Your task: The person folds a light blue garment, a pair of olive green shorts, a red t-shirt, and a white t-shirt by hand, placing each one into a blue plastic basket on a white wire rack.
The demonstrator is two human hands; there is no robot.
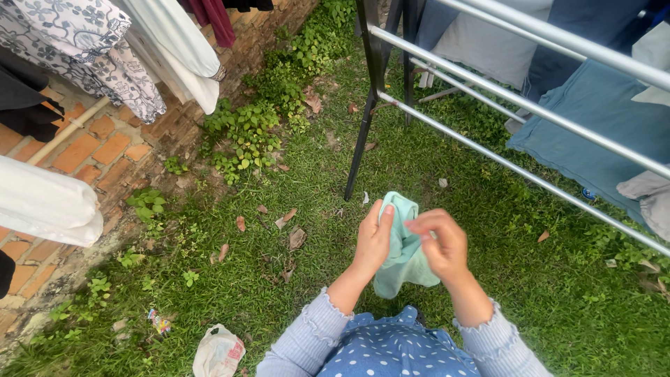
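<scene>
The left hand (372, 241) and the right hand (441, 244) were close together over the grass (335, 230). Between them was a small mint-green cloth (401, 255). The fingers of the left hand were closed around its left side, with the thumb lying on top. The fingers of the right hand were pinched shut on its upper right edge. The cloth hung down loose below both hands, above a blue dress with white dots (394, 349).

At 12 o'clock from the hands stood a black rack leg (363, 132), planted in the grass. From 12 to 3 o'clock ran the silver rails of a drying rack (516, 171), well apart from the cloth. Blue laundry (600, 119) hung over those rails.

At 9 and 10 o'clock there was a brick wall (91, 146) with patterned and white clothes (112, 63) hanging by it. At 11 o'clock grew green weeds (251, 132). Dry leaves (293, 237) lay at 9 o'clock. At 8 o'clock a white plastic bag (218, 352) lay on the grass.
</scene>
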